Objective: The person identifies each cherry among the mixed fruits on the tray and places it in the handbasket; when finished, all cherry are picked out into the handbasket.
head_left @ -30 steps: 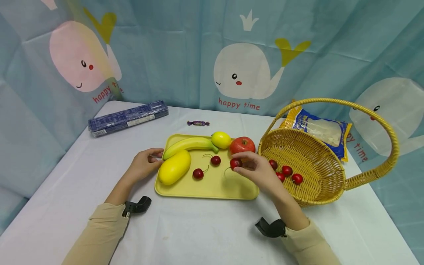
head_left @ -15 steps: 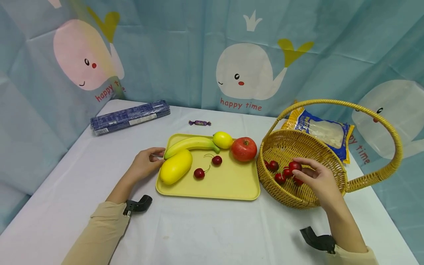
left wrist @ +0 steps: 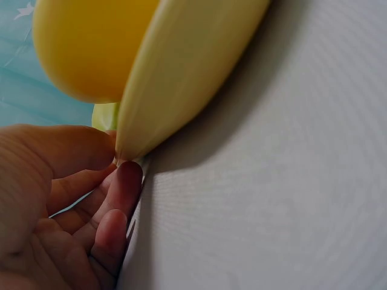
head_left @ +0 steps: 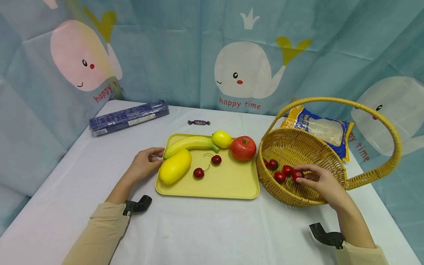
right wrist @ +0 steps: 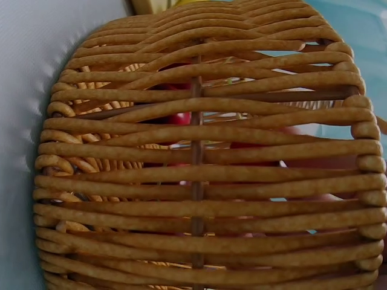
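My left hand [head_left: 145, 165] pinches the left rim of the yellow tray [head_left: 228, 186]; in the left wrist view the thumb and fingers meet at the tray's edge [left wrist: 187, 66]. On the tray lie a banana [head_left: 190, 143], a yellow mango-like fruit [head_left: 175, 166], a lemon [head_left: 222, 139], a red apple-like fruit [head_left: 243, 148] and two stemmed cherries, one at front [head_left: 198, 173], one behind [head_left: 216, 159]. Inside the wicker basket [head_left: 306, 141], my right hand [head_left: 322, 184] holds a cherry [head_left: 297, 175] between thumb and fingers. Several other cherries lie beside it. Basket weave [right wrist: 199, 169] mostly hides that hand in the right wrist view.
The basket's tall handle [head_left: 394, 147] arches over its right side. Behind it lies a blue and yellow bag [head_left: 324, 129]. A wrapped candy [head_left: 198, 122] sits beyond the tray, and a long dark-blue package [head_left: 129, 117] lies at the back left.
My right hand has moved right from over the tray into the basket, carrying a cherry, then lowered it among the others. The left hand has stayed at the tray's rim.
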A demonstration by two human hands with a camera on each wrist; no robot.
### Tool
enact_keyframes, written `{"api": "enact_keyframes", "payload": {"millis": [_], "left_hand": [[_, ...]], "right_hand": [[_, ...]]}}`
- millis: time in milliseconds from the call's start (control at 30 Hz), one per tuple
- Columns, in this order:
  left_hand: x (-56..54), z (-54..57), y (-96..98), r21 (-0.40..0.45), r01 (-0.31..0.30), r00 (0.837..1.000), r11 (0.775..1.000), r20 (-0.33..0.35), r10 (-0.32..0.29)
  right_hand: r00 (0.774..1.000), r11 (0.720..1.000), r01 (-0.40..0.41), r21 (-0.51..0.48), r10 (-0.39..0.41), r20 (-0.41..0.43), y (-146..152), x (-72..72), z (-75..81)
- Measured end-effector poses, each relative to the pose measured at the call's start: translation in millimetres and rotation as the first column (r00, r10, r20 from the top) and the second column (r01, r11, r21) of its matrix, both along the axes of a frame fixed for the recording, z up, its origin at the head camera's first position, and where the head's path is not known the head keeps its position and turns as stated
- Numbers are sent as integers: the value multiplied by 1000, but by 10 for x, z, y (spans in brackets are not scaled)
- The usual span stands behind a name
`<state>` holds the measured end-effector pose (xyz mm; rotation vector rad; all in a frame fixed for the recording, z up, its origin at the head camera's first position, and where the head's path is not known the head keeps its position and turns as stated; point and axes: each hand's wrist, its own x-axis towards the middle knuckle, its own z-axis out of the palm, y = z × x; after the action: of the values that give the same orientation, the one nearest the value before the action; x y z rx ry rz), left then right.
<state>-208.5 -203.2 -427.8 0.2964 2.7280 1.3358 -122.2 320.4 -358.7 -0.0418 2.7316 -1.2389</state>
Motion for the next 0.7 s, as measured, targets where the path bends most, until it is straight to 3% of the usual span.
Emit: {"api": "enact_keyframes", "payload": {"millis": [333,567,700], "left_hand": [[-3,-9,1,-11,-7,1000,1000,-4,7],[-9,-7,5,-4,-4,1000,1000,-4,4],[-12,-8,7,-6,-3,1000,1000,-1,3]], "right_hand": [[999,999,-33,35,32,16,-39,-3,0],[999,998,-39,43,40,-26,-54,16,-4],[995,999,-32,39,36,-92,-57,26,-28]]}}
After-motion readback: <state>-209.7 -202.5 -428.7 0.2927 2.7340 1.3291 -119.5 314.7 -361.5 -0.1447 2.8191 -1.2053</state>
